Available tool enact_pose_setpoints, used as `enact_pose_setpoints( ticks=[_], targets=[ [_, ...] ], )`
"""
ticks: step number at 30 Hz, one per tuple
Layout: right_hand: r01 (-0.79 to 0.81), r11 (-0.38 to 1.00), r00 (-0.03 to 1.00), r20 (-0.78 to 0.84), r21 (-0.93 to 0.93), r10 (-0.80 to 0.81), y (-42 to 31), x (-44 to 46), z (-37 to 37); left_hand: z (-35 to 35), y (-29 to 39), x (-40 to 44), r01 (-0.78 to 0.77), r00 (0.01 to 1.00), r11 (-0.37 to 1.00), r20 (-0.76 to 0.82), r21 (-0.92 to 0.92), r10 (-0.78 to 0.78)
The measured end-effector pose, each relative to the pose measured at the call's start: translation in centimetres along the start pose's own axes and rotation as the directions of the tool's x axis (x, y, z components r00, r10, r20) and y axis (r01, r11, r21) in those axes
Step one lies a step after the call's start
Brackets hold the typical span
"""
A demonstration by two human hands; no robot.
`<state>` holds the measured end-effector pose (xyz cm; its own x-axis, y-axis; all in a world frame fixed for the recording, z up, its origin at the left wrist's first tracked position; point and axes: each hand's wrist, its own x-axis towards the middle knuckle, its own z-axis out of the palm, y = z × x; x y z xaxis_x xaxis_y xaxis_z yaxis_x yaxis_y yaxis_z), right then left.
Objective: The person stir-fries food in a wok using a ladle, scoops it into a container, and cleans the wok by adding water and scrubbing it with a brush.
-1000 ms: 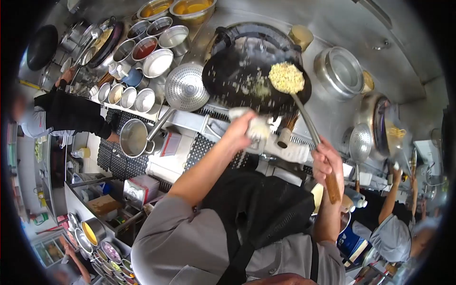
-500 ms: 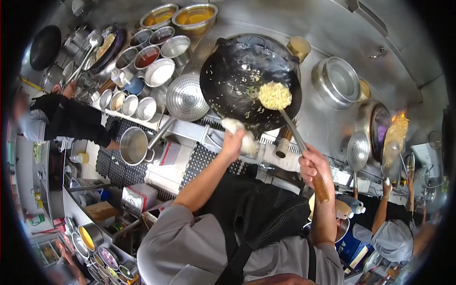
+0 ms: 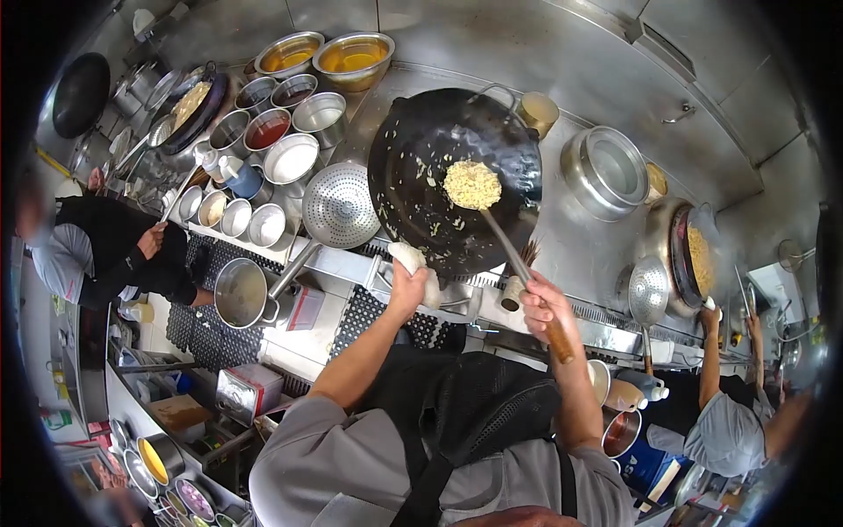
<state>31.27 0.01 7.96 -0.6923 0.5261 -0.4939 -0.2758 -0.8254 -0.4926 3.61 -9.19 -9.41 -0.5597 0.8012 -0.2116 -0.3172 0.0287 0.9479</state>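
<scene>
My left hand (image 3: 407,292) is closed round a folded whitish cloth (image 3: 431,291), pressed at the near left rim of a big black wok (image 3: 492,119). Whether the fingers also grip a wok handle under the cloth is hidden. With my right hand (image 3: 546,307) I hold the wooden handle of a ladle (image 3: 506,241). Its bowl is over the middle of the wok and heaped with fried rice (image 3: 472,184). Loose grains and bits cling to the wok's dark inner wall. A bamboo brush (image 3: 512,293) stands by the near right rim.
Left of the wok are a perforated strainer (image 3: 341,205), seasoning tubs (image 3: 291,158) and two bowls of yellow liquid (image 3: 355,58). On the right stand a steel pot (image 3: 604,171) and another wok (image 3: 700,255). Co-workers cook on both sides. A saucepan (image 3: 241,292) sits lower left.
The heaped ladle has shifted left within the wok, and both hands moved slightly left. The wok tilts differently. Flames at the right-hand wok are gone; the left co-worker's hand has dropped lower.
</scene>
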Motion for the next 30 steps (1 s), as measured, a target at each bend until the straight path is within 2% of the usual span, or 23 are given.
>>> enact_pose_setpoints(
  ticks=[2, 4, 5, 8, 9, 12, 16, 17, 19, 20, 21, 22, 23, 24, 27, 29, 30],
  targets=[
    [0.034, 0.998, 0.999, 0.017, -0.053, -0.033, 1.3, 0.9, -0.7, 0.4, -0.4, 1.5, 0.031, 0.999, 0.998, 0.034, -0.057, -0.029],
    [0.027, 0.998, 0.999, 0.018, -0.065, -0.026, 1.8, 1.0, -1.0, 1.5, 0.6, 2.0, 0.268, 0.963, 0.935, 0.067, -0.232, -0.260],
    [0.046, 0.995, 0.999, 0.008, -0.088, -0.046, 2.0, 1.1, -1.0, 1.9, 1.1, 2.5, 0.299, 0.954, 0.913, 0.067, -0.280, -0.292],
    [0.070, 0.991, 0.997, -0.012, -0.110, -0.072, 2.2, 0.9, -0.1, 3.6, 2.2, 3.9, 0.353, 0.935, 0.902, 0.122, -0.248, -0.333],
    [0.090, 0.988, 0.996, -0.005, -0.122, -0.091, 2.1, 0.7, 0.4, 4.4, 2.1, 4.5, 0.309, 0.951, 0.919, 0.088, -0.246, -0.296],
    [0.120, 0.985, 0.992, -0.006, -0.125, -0.122, 1.7, 0.1, 2.1, 5.5, 2.1, 7.5, 0.331, 0.943, 0.880, 0.124, -0.339, -0.307],
    [0.147, 0.970, 0.988, -0.026, -0.192, -0.155, 1.2, -0.8, 3.7, 5.2, 3.5, 10.2, 0.466, 0.885, 0.844, 0.162, -0.266, -0.437],
    [0.152, 0.958, 0.987, -0.020, -0.243, -0.162, 0.8, -1.0, 4.0, 5.0, 3.1, 9.9, 0.460, 0.888, 0.842, 0.156, -0.281, -0.433],
    [0.127, 0.951, 0.991, 0.007, -0.280, -0.131, 0.2, -1.3, 4.4, 3.6, 1.7, 8.6, 0.157, 0.981, 0.939, -0.058, -0.305, -0.183],
    [0.113, 0.947, 0.994, 0.023, -0.301, -0.111, 0.2, -1.5, 4.5, 1.8, 1.4, 7.5, 0.217, 0.967, 0.896, -0.042, -0.388, -0.253],
    [0.096, 0.948, 0.995, 0.027, -0.303, -0.091, 0.0, -1.6, 4.6, -0.4, 1.2, 6.1, 0.143, 0.983, 0.926, -0.060, -0.349, -0.174],
    [0.069, 0.935, 0.996, 0.068, -0.347, -0.049, -0.5, -1.5, 4.9, -2.4, 1.5, 4.1, 0.126, 0.979, 0.919, -0.103, -0.374, -0.176],
    [0.046, 0.919, 0.994, 0.109, -0.393, -0.003, -1.1, -1.2, 5.1, -3.7, 3.0, 1.3, 0.073, 0.967, 0.942, -0.207, -0.329, -0.147],
    [0.029, 0.917, 0.992, 0.121, -0.398, 0.021, -1.6, -0.8, 5.1, -6.0, 2.7, -0.7, 0.134, 0.938, 0.929, -0.260, -0.345, -0.232],
    [-0.115, 0.864, 0.941, 0.225, -0.490, 0.253, -2.8, 1.5, 5.7, -11.6, 2.9, -8.6, 0.088, 0.888, 0.943, -0.403, -0.321, -0.220],
    [-0.178, 0.819, 0.888, 0.270, -0.545, 0.373, -2.8, 3.0, 6.5, -14.1, 1.1, -13.4, -0.063, 0.825, 0.953, -0.553, -0.296, -0.117],
    [-0.216, 0.784, 0.838, 0.301, -0.582, 0.455, -2.3, 4.0, 7.2, -14.8, 0.1, -16.2, -0.141, 0.762, 0.949, -0.643, -0.284, -0.079]
  ],
)
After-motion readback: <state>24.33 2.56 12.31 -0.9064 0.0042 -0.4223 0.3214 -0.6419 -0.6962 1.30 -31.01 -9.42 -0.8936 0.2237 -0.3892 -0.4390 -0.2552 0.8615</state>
